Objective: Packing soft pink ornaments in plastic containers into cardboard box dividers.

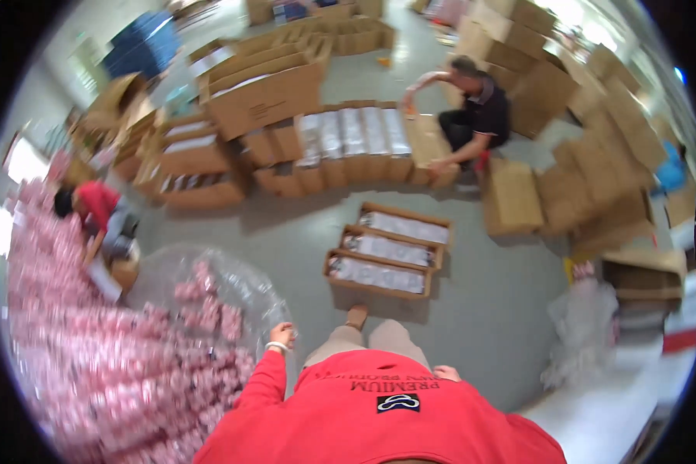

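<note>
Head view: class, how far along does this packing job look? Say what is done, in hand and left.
Done: three open cartons on the floor look filled. In hand: the left hand grips a clear plastic bag holding pink packets; the right hand looks empty. Left: the big pink pile.

Boxes ahead, bag at the left.
Three open cartons (387, 250) lay on the floor (479, 309) ahead of the person; a clear bag (209, 290) of small packs sat left, touching the left hand (282, 335). Behind stood a row of cartons (356, 147), a crouching co-worker (475, 108) to its right.
</note>
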A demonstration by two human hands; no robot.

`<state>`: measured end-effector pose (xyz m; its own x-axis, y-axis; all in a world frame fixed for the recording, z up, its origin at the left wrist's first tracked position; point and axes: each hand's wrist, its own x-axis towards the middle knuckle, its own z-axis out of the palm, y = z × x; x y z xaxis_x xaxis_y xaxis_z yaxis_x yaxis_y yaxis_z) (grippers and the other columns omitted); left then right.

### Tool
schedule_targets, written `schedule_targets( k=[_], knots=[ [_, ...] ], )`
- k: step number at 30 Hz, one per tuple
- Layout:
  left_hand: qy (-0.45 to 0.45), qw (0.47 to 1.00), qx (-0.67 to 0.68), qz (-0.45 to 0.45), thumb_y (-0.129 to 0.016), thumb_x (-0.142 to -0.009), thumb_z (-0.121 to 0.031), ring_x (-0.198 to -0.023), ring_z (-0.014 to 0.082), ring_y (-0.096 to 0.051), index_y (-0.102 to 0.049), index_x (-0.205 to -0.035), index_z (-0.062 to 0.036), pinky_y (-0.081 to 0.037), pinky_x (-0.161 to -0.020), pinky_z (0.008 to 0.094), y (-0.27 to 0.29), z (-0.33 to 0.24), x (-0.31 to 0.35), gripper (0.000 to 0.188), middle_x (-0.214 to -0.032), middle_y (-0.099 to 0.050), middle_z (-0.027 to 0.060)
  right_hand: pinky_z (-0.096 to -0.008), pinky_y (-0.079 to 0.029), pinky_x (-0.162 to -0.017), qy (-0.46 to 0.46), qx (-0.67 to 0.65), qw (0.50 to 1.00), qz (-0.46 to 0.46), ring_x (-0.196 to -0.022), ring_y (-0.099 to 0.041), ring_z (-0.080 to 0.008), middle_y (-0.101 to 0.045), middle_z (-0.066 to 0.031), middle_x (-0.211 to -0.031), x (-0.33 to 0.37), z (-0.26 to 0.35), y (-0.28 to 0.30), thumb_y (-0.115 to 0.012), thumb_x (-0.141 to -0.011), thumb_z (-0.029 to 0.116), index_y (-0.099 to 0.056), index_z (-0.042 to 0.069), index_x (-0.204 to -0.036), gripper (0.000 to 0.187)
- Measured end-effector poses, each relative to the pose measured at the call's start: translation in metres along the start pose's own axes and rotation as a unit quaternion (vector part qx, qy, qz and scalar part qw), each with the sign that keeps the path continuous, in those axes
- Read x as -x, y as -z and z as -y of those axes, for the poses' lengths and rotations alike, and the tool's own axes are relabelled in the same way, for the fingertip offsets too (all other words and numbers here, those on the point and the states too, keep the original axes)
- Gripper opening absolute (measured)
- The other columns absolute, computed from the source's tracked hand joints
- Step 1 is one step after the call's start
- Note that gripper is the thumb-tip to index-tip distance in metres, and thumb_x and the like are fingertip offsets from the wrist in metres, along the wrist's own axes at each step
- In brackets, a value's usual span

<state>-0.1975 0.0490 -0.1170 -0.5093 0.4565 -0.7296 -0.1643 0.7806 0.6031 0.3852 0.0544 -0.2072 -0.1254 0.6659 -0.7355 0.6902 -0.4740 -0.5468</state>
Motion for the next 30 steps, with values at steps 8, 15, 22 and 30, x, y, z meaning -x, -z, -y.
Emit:
schedule_targets(
  k=[8,15,22,30],
  knots=[
    [-0.091,0.992,-0.064,0.053,-0.056,-0.080,-0.005,-0.064,0.0128,-0.057,-0.056,-0.117,-0.0075,-0.048,-0.045,0.0291,0.027,-0.098,-0.049,0.037,-0.084,-0.059,0.0044,-0.0355,-0.047,-0.090,0.047,-0.074,0.992,-0.088,-0.103,-0.062,-0.0281,-0.067,-0.0108,-0.107,-0.012,0.123,-0.042,-0.057,-0.081,0.028,-0.067,0.016,-0.110,0.033],
    [0.028,0.994,-0.100,0.042,-0.052,-0.079,-0.002,-0.056,0.0214,-0.059,-0.059,-0.112,-0.0080,-0.046,-0.039,0.0361,0.087,-0.007,-0.058,0.034,-0.079,-0.062,0.0123,-0.0337,-0.052,-0.074,-0.084,-0.121,0.987,-0.061,-0.083,-0.064,-0.0213,-0.068,-0.0121,-0.095,0.055,0.170,-0.031,-0.056,-0.079,0.023,-0.063,0.007,-0.114,0.039],
    [0.054,0.998,-0.038,0.009,-0.053,-0.076,-0.001,-0.056,0.0253,-0.061,-0.059,-0.110,-0.0051,-0.049,-0.042,0.0370,0.102,0.076,-0.062,0.034,-0.082,-0.063,0.0145,-0.0350,-0.054,-0.068,-0.077,-0.060,0.994,-0.045,-0.076,-0.065,-0.0216,-0.068,-0.0087,-0.086,0.029,0.147,-0.020,-0.056,-0.079,0.023,-0.063,0.014,-0.115,0.038],
    [-0.019,0.997,-0.061,0.047,-0.060,-0.074,-0.005,-0.067,0.0239,-0.064,-0.063,-0.111,-0.0054,-0.055,-0.058,0.0380,0.043,0.056,-0.074,0.037,-0.088,-0.065,0.0109,-0.0384,-0.050,-0.086,0.061,0.022,0.990,-0.129,-0.097,-0.062,-0.0287,-0.066,-0.0120,-0.104,-0.058,0.140,0.030,-0.060,-0.077,0.022,-0.066,0.013,-0.108,0.033]
  ],
)
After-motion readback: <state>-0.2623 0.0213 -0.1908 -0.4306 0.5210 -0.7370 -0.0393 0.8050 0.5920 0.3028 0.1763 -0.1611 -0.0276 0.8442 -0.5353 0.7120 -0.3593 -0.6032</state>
